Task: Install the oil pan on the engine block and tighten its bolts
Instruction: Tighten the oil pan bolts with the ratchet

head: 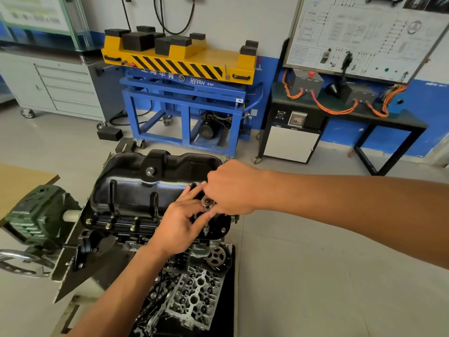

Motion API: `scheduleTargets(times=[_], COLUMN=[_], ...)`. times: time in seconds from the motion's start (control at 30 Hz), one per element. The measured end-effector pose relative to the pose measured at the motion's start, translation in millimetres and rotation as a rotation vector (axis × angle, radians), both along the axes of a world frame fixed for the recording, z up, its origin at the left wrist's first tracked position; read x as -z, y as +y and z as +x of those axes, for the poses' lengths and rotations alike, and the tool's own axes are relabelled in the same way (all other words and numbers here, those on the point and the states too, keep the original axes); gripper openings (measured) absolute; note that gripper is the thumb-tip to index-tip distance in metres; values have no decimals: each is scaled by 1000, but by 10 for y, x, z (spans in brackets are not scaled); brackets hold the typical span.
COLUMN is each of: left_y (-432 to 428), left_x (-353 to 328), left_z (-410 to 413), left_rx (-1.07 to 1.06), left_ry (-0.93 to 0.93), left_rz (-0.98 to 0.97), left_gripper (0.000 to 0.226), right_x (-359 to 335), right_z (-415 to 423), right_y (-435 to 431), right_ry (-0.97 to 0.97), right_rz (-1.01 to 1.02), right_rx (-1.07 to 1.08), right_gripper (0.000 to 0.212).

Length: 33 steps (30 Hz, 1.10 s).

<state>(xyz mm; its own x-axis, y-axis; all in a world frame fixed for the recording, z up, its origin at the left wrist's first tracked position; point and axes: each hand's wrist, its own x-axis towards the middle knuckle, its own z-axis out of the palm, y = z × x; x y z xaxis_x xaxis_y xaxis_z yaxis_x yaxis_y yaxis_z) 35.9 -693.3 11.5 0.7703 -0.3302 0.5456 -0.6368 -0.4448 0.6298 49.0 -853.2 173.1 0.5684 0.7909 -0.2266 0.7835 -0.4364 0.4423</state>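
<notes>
Head view.
- Oil pan [150,188]: sitting sump-up on the engine block [109,235], centre of scene, with flange bolts [132,228] standing along its near edge.
- Right hand [230,188]: clenching over the head of a socket driver [207,202], likely for turning it.
- Left hand [182,224]: pinching the driver's shaft lower down, apparently keeping the socket square on a bolt at the pan's right end.
- Green stand gearbox [36,210]: carrying the block at left.
- Grey floor [315,263]: lying beneath.
- Yellow lift table [179,57]: standing far.
- Drawer cabinet [65,86]: standing far left.
- Wiring board [364,32]: hanging far right.
</notes>
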Motion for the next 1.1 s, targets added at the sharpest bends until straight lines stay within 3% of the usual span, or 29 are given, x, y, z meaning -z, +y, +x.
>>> scheduleTargets(times=[0.1,0.23,0.4,0.6,0.7,0.83,1.1], left_y=[-12,-44,-51,-21,-3,6,19], left_x=[5,-4,-33,-23,-2,12,-29], left_z=[2,-29,-35,-3,4,44,23], left_rx=[-5,-43,-84,-90,-102,-95,-59], left_ry=[15,34,39,8,4,-39,7], left_rz=[17,-7,-34,7,17,65,65], left_gripper=[27,39,26,36,39,26,39], right_x=[-19,-22,28,216,303,253,-4], right_z=[17,16,1,-14,12,42,11], right_y=[-48,-65,-43,26,92,145,118], right_ry=[22,57,137,387,512,540,336], right_rz=[23,52,161,338,384,295,79], right_rx=[-13,23,94,427,559,511,340], right_gripper=[54,50,45,61,57,46,34])
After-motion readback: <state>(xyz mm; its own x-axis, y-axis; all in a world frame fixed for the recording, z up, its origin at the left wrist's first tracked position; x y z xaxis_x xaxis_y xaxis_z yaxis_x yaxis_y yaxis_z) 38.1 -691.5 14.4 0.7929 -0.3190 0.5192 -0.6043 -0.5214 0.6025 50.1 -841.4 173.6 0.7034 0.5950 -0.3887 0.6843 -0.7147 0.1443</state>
